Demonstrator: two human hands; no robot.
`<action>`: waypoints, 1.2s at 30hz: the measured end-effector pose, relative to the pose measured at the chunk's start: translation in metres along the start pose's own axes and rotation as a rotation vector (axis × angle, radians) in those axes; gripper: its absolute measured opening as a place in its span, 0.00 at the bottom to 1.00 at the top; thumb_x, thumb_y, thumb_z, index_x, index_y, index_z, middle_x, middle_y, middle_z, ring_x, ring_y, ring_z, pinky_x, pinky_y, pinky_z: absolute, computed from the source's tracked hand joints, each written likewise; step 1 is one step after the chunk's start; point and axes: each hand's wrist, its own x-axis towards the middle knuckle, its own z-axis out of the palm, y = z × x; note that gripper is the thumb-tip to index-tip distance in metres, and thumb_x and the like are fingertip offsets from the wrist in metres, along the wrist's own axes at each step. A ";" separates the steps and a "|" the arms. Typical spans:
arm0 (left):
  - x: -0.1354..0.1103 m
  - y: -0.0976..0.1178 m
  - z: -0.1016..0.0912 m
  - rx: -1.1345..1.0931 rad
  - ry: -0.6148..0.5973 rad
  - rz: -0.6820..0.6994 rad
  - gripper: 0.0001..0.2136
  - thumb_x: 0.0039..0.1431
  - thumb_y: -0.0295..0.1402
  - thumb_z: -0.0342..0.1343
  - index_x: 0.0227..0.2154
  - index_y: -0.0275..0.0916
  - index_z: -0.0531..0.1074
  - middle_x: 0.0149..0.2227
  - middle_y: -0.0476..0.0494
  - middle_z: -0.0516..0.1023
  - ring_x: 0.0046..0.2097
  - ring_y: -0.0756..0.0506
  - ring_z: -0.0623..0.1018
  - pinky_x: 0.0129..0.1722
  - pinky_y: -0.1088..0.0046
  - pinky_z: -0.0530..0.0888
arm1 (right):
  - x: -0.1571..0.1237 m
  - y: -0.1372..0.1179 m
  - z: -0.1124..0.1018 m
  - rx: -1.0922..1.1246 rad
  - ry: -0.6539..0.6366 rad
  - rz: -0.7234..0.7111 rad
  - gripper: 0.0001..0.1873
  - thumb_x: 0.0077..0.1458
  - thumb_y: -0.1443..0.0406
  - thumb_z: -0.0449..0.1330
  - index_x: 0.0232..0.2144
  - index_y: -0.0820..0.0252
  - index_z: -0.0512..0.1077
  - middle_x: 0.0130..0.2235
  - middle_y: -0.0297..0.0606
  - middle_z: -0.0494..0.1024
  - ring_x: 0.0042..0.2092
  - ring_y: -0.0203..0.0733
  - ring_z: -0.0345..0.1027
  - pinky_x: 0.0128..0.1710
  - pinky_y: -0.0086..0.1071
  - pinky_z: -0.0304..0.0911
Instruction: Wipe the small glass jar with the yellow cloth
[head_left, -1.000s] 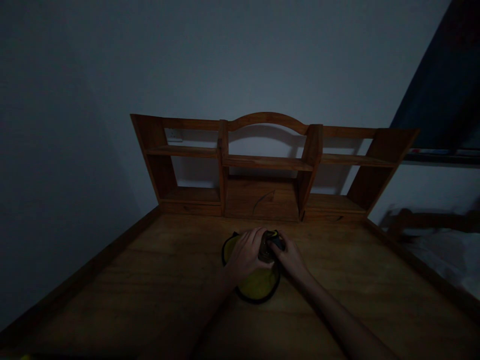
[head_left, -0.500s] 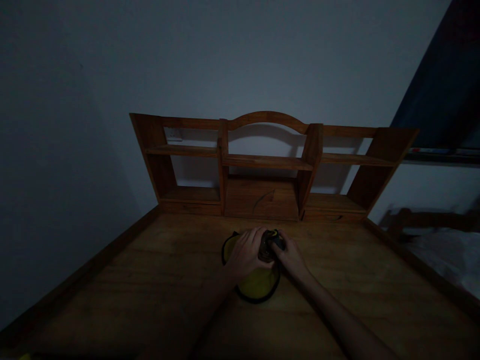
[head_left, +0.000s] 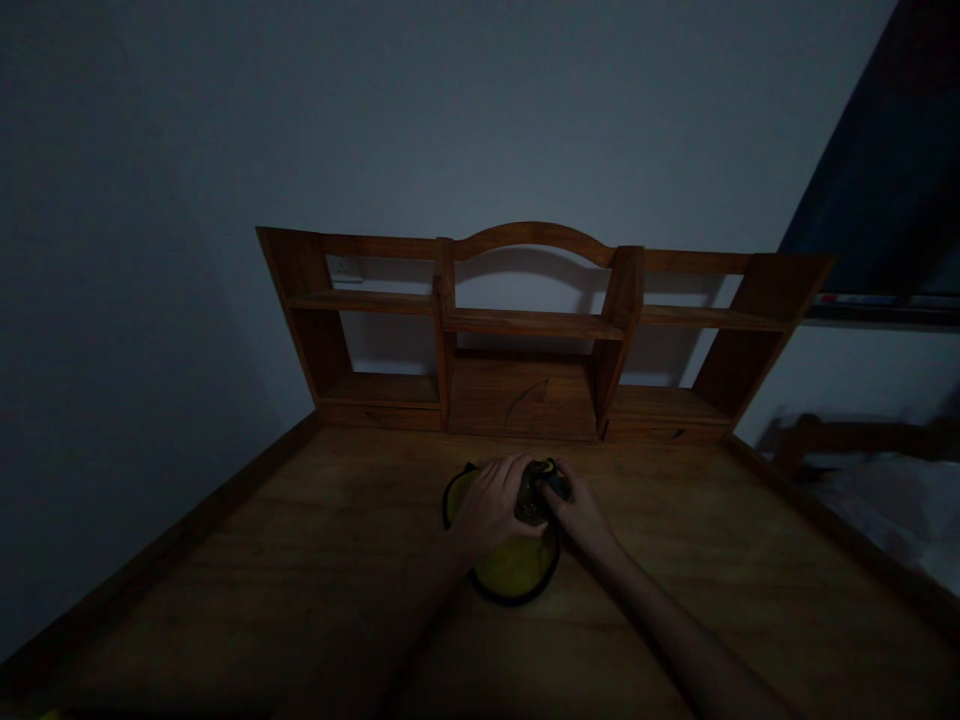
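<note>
A flat, rounded yellow piece with a black border (head_left: 514, 570), cloth-like in look, lies on the wooden desk under both hands. My left hand (head_left: 489, 505) is closed round a small dark, rounded object (head_left: 530, 503) with a brownish sheen; its kind is too dim to make out. From the other side my right hand (head_left: 585, 515) grips a dark part with a yellow edge (head_left: 553, 482), thumb pressed on top, against the rounded object. Whether that dark part belongs to the yellow piece, I cannot tell. Fingers hide much of both.
A wooden shelf unit (head_left: 536, 322) with several compartments stands along the back of the desk (head_left: 315, 560). Raised rims edge the desk left and right. A wall socket (head_left: 346, 268) shows behind the left compartment. Whitish plastic-like material (head_left: 900, 510) lies beyond the right rim. The light is dim.
Both hands keep their grip in nearly the same place. The view has shifted very slightly.
</note>
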 end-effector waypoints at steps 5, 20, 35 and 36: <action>0.001 0.001 -0.002 0.003 0.006 -0.001 0.41 0.40 0.42 0.67 0.57 0.40 0.55 0.54 0.36 0.68 0.55 0.36 0.70 0.55 0.56 0.67 | 0.001 -0.002 0.000 0.037 0.014 0.015 0.20 0.51 0.61 0.58 0.47 0.59 0.70 0.41 0.42 0.78 0.41 0.48 0.72 0.42 0.39 0.68; 0.001 0.000 -0.003 -0.002 -0.005 0.012 0.41 0.41 0.42 0.67 0.58 0.39 0.54 0.54 0.36 0.67 0.55 0.36 0.69 0.55 0.57 0.67 | 0.002 -0.002 -0.002 0.062 -0.068 -0.018 0.17 0.53 0.60 0.57 0.43 0.62 0.73 0.39 0.41 0.79 0.40 0.48 0.73 0.42 0.39 0.68; -0.001 -0.001 -0.002 0.011 0.001 0.018 0.43 0.39 0.42 0.68 0.58 0.40 0.54 0.54 0.37 0.68 0.55 0.36 0.69 0.55 0.58 0.67 | 0.003 -0.005 -0.004 0.122 -0.071 -0.012 0.16 0.51 0.61 0.59 0.42 0.62 0.73 0.40 0.41 0.79 0.40 0.47 0.73 0.42 0.37 0.67; -0.001 -0.001 -0.002 0.016 0.000 0.020 0.43 0.40 0.42 0.68 0.58 0.39 0.53 0.55 0.37 0.68 0.55 0.36 0.69 0.55 0.58 0.67 | 0.003 -0.005 -0.004 0.119 -0.069 -0.015 0.16 0.51 0.61 0.59 0.42 0.62 0.73 0.40 0.41 0.79 0.40 0.47 0.73 0.42 0.38 0.67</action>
